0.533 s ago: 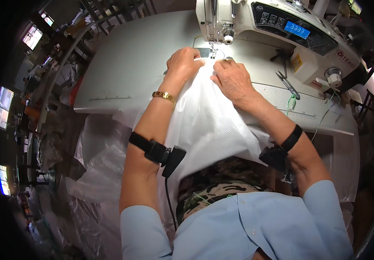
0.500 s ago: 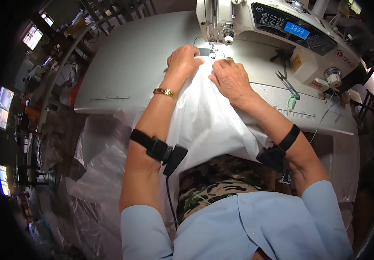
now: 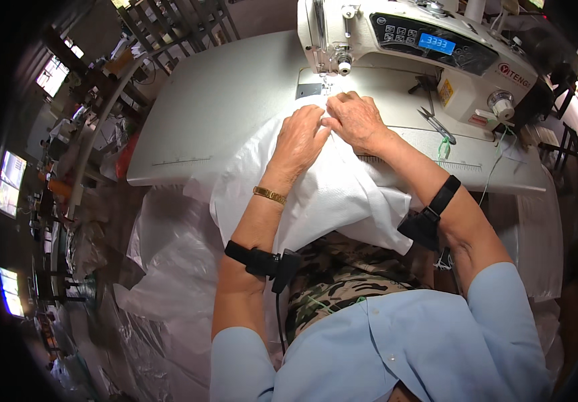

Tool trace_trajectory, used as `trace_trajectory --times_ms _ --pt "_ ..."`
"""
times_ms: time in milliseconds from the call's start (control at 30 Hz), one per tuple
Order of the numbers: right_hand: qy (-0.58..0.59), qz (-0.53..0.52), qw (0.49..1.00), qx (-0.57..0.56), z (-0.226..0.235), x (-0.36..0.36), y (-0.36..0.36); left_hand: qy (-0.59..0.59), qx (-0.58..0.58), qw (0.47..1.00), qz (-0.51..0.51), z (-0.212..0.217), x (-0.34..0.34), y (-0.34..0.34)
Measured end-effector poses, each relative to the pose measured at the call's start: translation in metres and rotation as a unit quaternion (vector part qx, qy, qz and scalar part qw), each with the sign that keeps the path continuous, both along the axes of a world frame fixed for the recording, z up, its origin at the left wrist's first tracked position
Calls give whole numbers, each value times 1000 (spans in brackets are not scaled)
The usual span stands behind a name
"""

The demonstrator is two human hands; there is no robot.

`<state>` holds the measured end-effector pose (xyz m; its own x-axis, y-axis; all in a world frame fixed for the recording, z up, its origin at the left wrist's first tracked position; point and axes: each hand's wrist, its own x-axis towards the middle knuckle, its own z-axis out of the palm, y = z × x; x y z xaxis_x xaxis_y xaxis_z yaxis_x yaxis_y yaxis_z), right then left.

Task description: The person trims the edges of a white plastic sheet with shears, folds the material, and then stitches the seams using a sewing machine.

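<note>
A sheet of white fabric (image 3: 332,194) runs from the sewing machine (image 3: 396,40) down over the table's front edge toward my lap. Just in front of the presser foot (image 3: 326,86), my right hand (image 3: 356,120) pinches the fabric's upper edge, its fingertips close to the needle area. My left hand (image 3: 299,137) is closed on the same fabric, slightly nearer to me and beside the right thumb. The fingertips of both hands are partly hidden by the fabric and by the hands themselves.
Thread snips (image 3: 438,126) with green thread lie on the sewing table (image 3: 202,120), right of my hands. Behind them stands a dark metal piece (image 3: 426,87). Crumpled translucent white sheeting (image 3: 175,268) hangs at the left below the table. A wooden chair (image 3: 175,30) stands beyond it.
My left hand has drawn back from beside the presser foot toward me and nearer my right hand. The fabric has shifted and spread to the left. The view has also moved slightly.
</note>
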<state>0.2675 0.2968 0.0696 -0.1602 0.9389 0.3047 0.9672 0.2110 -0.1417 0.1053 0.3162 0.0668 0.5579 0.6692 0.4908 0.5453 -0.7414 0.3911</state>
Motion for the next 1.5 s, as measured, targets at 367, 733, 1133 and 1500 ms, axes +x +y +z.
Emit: trace_trajectory --times_ms 367,733,1133,1500 --pt "57 25 998 -19 -6 16 5 69 48 996 -42 -16 0 18" --pt "65 49 996 30 -18 20 4 48 106 992 -49 -18 0 22" --pt "73 70 992 79 -23 25 10 55 88 992 -72 -12 7 29" --pt "44 60 995 68 -20 29 21 81 39 993 -72 -7 16 43"
